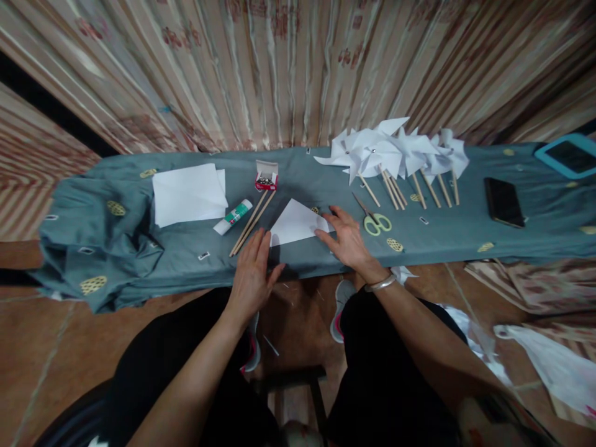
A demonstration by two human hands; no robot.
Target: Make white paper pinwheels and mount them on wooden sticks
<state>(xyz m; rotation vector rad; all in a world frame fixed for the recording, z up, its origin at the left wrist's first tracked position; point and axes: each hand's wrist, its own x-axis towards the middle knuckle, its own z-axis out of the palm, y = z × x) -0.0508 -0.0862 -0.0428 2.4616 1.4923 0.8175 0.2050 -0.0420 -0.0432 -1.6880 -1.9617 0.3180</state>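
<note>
While both hands lie flat and spread, right hand presses the white folded paper triangle; left hand rests beside it on the grey-clothed tabletop. No writing legible.

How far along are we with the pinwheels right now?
Done: a bunch of finished paper pinwheels on sticks lies at the back right of the cloth. In hand: the left hand and right hand press flat on a folded paper triangle. Left: a stack of blank paper, two loose sticks, the glue stick, the pin box and the scissors lie unused.
</note>
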